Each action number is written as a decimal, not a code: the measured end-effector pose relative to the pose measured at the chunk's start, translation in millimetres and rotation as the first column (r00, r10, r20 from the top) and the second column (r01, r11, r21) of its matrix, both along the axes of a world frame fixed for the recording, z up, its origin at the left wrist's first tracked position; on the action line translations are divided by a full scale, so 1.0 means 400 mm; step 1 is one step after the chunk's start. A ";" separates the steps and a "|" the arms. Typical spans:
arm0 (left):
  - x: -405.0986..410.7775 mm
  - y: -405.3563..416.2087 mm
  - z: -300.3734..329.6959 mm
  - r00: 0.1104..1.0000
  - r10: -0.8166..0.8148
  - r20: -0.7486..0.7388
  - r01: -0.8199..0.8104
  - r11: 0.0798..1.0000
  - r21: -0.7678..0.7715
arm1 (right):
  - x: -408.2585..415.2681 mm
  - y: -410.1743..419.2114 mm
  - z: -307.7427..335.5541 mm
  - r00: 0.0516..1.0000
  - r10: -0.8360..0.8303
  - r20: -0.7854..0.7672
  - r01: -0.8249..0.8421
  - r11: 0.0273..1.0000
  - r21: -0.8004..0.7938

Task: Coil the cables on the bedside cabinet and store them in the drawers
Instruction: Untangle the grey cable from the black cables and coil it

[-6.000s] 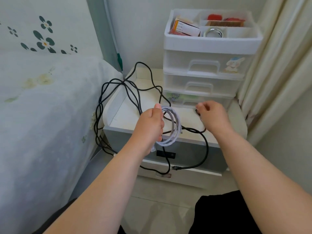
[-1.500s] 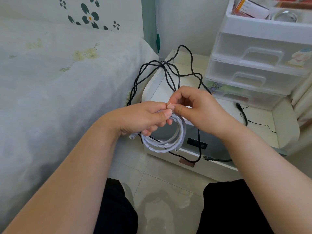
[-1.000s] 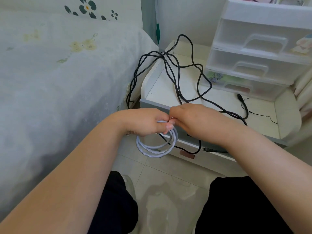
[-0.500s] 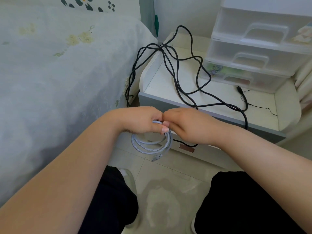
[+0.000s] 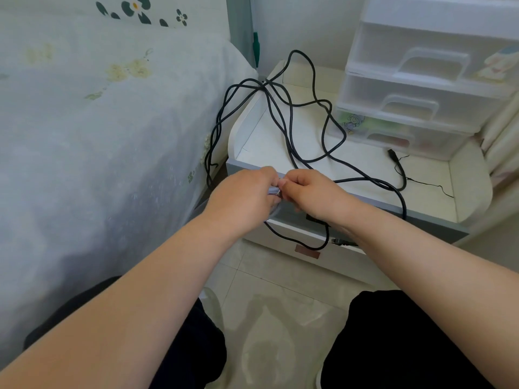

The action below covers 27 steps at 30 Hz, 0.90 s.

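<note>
My left hand (image 5: 244, 197) and my right hand (image 5: 311, 195) meet in front of the bedside cabinet (image 5: 351, 164), both pinching the coiled white cable (image 5: 273, 190). Only a small piece of that coil shows between my fingers; the rest is hidden under my left hand. A long black cable (image 5: 292, 130) lies in loose tangled loops on the cabinet top and hangs over its left side and front edge. A black plug with a thin wire (image 5: 394, 160) rests near the clear plastic drawer unit (image 5: 421, 88) at the cabinet's back right.
A bed with a pale floral sheet (image 5: 98, 136) stands close on the left. A cream curtain (image 5: 502, 136) hangs at the right. The cabinet's own white drawer front (image 5: 306, 248) is below my hands. Tiled floor (image 5: 280, 318) and my dark trouser legs fill the bottom.
My hands have risen slightly with the white coil, which hung in view below my left hand before and is now mostly hidden. Both hands stay pinched together on it.
</note>
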State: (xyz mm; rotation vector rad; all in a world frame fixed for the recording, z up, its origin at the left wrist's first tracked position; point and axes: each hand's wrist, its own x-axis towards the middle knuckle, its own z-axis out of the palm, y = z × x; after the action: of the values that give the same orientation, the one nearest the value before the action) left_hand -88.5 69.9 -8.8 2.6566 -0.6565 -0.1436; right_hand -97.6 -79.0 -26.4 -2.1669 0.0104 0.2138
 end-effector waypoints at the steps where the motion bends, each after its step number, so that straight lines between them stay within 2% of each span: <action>1: -0.003 -0.004 -0.002 0.999 0.020 -0.044 -0.023 0.997 -0.072 | 0.005 -0.003 -0.001 0.999 -0.047 -0.024 0.048 0.997 0.055; 3: -0.012 -0.014 0.009 0.967 0.023 -0.252 -0.091 0.961 -0.260 | 0.013 -0.009 -0.002 0.994 -0.094 -0.054 0.098 0.992 0.078; 5: -0.017 -0.023 0.016 0.858 -0.017 -0.513 -0.234 0.876 -0.421 | 0.015 -0.016 0.003 0.998 -0.042 0.047 0.048 0.990 -0.131; 7: -0.001 -0.018 0.015 0.693 -0.053 -0.719 -0.474 0.719 -0.509 | 0.010 -0.023 0.010 0.971 0.088 0.224 -0.012 0.947 -0.320; 9: 0.020 -0.003 0.017 0.524 -0.135 -0.841 -0.657 0.564 -0.500 | 0.003 -0.030 0.019 0.897 0.211 0.389 -0.035 0.910 -0.413; 11: 0.035 0.009 0.015 0.423 -0.185 -0.887 -0.691 0.568 -0.448 | -0.002 -0.026 0.023 0.804 0.319 0.502 -0.041 0.871 -0.489; 12: 0.037 0.011 0.014 0.404 -0.218 -0.888 -0.676 0.583 -0.451 | -0.005 -0.020 0.022 0.762 0.369 0.532 -0.048 0.851 -0.523; 13: 0.036 0.008 0.012 0.403 -0.260 -0.878 -0.668 0.572 -0.476 | -0.007 -0.014 0.022 0.730 0.406 0.550 -0.049 0.833 -0.551; 16: 0.032 -0.005 0.013 0.466 -0.293 -0.835 -0.708 0.442 -0.551 | -0.007 -0.005 0.026 0.699 0.407 0.589 -0.005 0.826 -0.564; 21: 0.034 -0.018 0.027 0.543 -0.380 -0.749 -0.718 0.252 -0.649 | -0.003 0.004 0.052 0.747 0.229 0.624 0.074 0.904 -0.421; 24: 0.032 -0.037 0.034 0.605 -0.375 -0.702 -0.715 0.132 -0.687 | 0.007 0.016 0.065 0.775 0.157 0.611 0.089 0.932 -0.352; 27: 0.029 -0.058 0.050 0.663 -0.364 -0.655 -0.705 -0.007 -0.709 | 0.023 0.019 0.079 0.760 0.159 0.630 0.152 0.899 -0.411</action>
State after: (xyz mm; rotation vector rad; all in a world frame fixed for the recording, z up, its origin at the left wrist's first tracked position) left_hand -76.7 46.7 11.4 0.9111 0.0825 -0.4251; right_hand -88.4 -71.4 5.2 -2.5857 -0.3827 -0.6232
